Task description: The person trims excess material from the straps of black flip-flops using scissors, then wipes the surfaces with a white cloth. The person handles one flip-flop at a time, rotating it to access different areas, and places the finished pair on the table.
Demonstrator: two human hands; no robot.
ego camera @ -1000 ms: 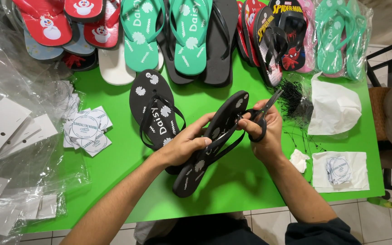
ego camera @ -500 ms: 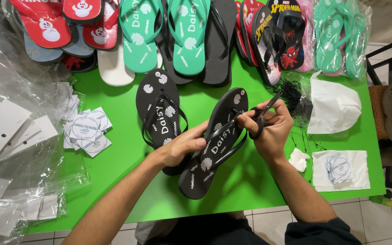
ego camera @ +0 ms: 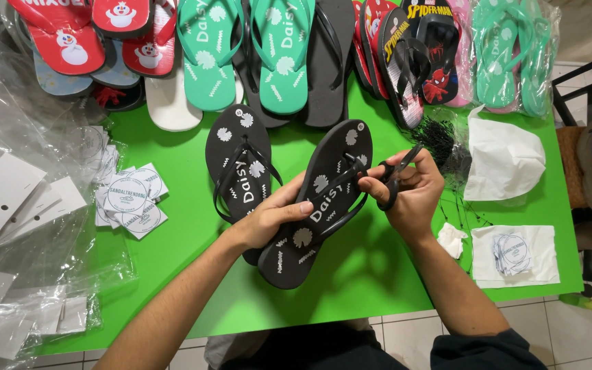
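Left hand [ego camera: 272,218] clamped on black flip-flop [ego camera: 316,205], right hand [ego camera: 409,192] gripping scissors [ego camera: 393,177] at its strap, second flip-flop [ego camera: 240,164] just left, green table [ego camera: 186,274].

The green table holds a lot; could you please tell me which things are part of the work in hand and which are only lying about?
In hand:
- black flip-flop, held by the left hand
- black scissors, in the right hand, at its strap
- matching black flip-flop beside it

Lying about:
- teal flip-flops
- red flip-flops
- round paper tags
- white bag

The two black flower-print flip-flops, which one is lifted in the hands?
The right-hand black flip-flop: the left hand grips its middle and the right hand holds scissors at its strap. Its twin lies flat on the green table.
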